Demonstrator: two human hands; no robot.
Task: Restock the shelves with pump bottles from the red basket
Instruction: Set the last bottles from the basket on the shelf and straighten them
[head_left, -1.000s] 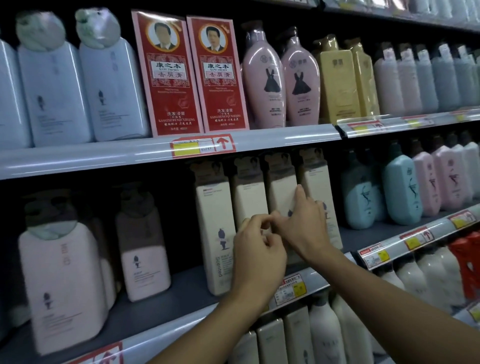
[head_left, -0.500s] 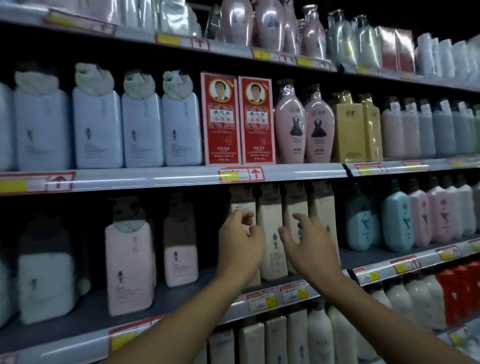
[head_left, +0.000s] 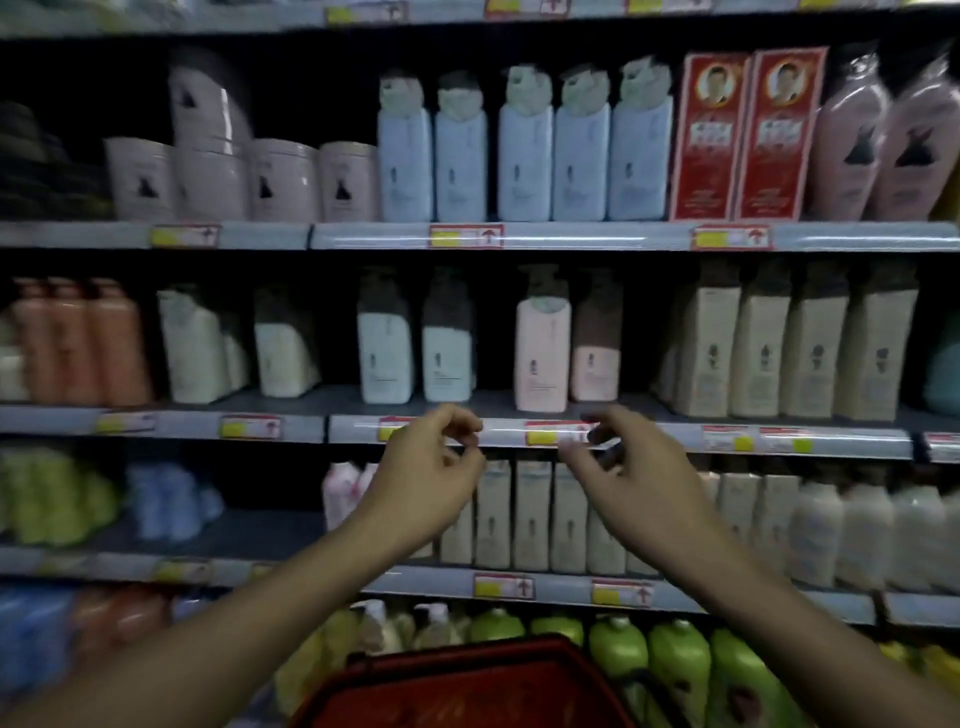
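Both my hands hang in the air in front of the shelving, empty. My left hand (head_left: 431, 467) has loosely curled fingers and holds nothing. My right hand (head_left: 631, 467) is the same, a little to its right. They are level with the middle shelf's edge (head_left: 649, 434), apart from the bottles. The rim of the red basket (head_left: 467, 675) shows at the bottom centre; what it holds is hidden. Cream pump bottles (head_left: 784, 348) stand in a row at the right of the middle shelf, and a pink pump bottle (head_left: 540, 353) stands just above my hands.
Light blue bottles (head_left: 524, 156) and two red boxes (head_left: 743, 135) fill the upper shelf. Green bottles (head_left: 675, 660) line the lowest shelf behind the basket. A gap (head_left: 260, 525) shows on the third shelf at the left.
My hands have come away from the cream bottles and back toward me. The view has pulled back and swung left, and the red basket has come into sight.
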